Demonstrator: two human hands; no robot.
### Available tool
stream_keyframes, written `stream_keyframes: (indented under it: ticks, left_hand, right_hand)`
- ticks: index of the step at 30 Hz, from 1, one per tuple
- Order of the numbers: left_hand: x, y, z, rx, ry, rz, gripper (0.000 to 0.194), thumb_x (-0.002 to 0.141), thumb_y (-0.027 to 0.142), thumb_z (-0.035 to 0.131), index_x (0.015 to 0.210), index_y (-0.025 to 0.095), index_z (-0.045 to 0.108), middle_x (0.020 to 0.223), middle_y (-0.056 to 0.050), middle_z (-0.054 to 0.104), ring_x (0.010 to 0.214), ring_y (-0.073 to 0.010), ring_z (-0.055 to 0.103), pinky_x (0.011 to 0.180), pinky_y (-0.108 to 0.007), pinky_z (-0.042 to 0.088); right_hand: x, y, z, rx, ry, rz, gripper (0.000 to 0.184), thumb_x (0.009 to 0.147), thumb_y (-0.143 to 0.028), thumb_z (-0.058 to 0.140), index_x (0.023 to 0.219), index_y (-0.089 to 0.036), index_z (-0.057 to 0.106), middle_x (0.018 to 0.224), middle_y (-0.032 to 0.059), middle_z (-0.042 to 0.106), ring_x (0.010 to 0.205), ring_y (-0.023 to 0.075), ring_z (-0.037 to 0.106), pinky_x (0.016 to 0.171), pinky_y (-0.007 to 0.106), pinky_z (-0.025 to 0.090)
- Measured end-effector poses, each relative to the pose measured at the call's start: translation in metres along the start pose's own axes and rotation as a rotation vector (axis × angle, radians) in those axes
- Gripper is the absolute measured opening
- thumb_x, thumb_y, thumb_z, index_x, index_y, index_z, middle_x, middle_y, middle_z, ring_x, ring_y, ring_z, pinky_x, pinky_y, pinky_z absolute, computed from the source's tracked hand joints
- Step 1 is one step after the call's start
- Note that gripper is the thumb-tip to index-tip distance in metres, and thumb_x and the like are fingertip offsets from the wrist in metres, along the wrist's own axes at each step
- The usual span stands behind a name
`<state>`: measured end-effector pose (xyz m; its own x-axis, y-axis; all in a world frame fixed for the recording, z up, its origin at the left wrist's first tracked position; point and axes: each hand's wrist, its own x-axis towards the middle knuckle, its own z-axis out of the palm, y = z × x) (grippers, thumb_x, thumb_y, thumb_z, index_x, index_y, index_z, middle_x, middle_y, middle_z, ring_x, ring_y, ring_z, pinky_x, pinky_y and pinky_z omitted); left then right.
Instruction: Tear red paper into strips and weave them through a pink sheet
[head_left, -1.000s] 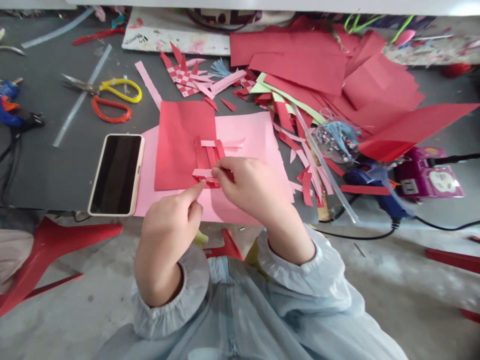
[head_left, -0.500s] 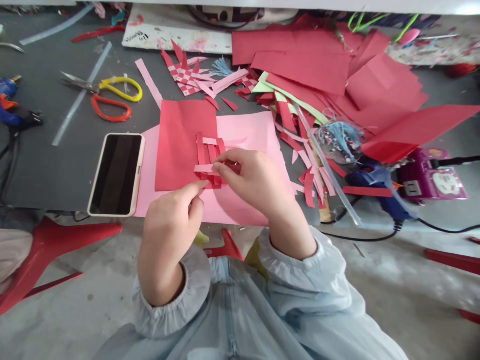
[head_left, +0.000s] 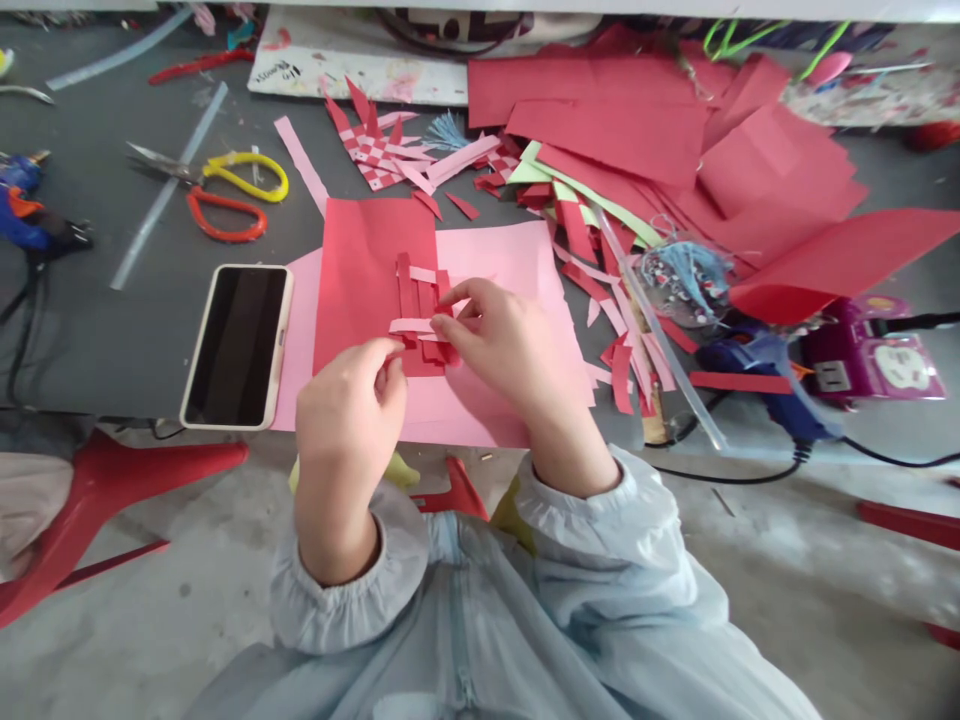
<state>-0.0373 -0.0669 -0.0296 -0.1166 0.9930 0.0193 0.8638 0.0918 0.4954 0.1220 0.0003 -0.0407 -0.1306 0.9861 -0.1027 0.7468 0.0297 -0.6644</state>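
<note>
Pink paper strips cross several upright red paper strips in a loose weave. The weave lies over a red paper sheet, itself on top of a larger pink sheet. My right hand pinches the right part of the lower pink strip between thumb and forefinger. At the weave's lower left, my left hand is curled closed, its fingertips by the strip ends. Whatever may be between those fingertips is hidden.
A phone lies left of the sheets, with yellow-and-orange-handled scissors beyond it. Red sheets are piled at the back right, near paper scraps. A blue glue gun and its cord sit at right.
The lower pink strip has moved slightly away from me, with my right hand on it. My left forefinger has drawn back from pointing at the strips and curled in.
</note>
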Motion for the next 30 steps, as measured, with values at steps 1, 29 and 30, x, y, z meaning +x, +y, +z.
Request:
stream_keyframes:
  ticks: [1, 29, 30]
  left_hand:
    - [0.002, 0.0, 0.002, 0.017, 0.02, -0.002, 0.026, 0.092, 0.025, 0.056, 0.109, 0.023, 0.076, 0.084, -0.003, 0.075, 0.079, -0.0213, 0.07, 0.072, -0.031, 0.046]
    - [0.02, -0.001, 0.004, 0.138, -0.041, 0.09, 0.015, 0.087, 0.015, 0.064, 0.091, 0.02, 0.077, 0.072, -0.001, 0.066, 0.068, -0.0186, 0.061, 0.062, -0.031, 0.037]
    - [0.019, -0.002, 0.005, 0.134, -0.043, 0.102, 0.015, 0.086, 0.016, 0.064, 0.092, 0.02, 0.077, 0.071, -0.001, 0.065, 0.068, -0.0186, 0.06, 0.062, -0.031, 0.038]
  right_hand:
    - [0.001, 0.001, 0.001, 0.005, -0.006, 0.001, 0.017, 0.09, -0.027, 0.06, 0.103, -0.018, 0.068, 0.085, 0.0049, 0.072, 0.073, 0.0179, 0.062, 0.068, 0.029, 0.039]
    - [0.012, 0.009, 0.011, 0.178, 0.116, -0.002, 0.012, 0.088, -0.025, 0.061, 0.098, -0.019, 0.065, 0.079, 0.0023, 0.068, 0.068, 0.017, 0.06, 0.064, 0.03, 0.039]
    - [0.012, 0.01, 0.011, 0.182, 0.113, 0.0, 0.011, 0.088, -0.025, 0.061, 0.097, -0.019, 0.065, 0.079, 0.002, 0.068, 0.068, 0.0168, 0.06, 0.064, 0.03, 0.039]
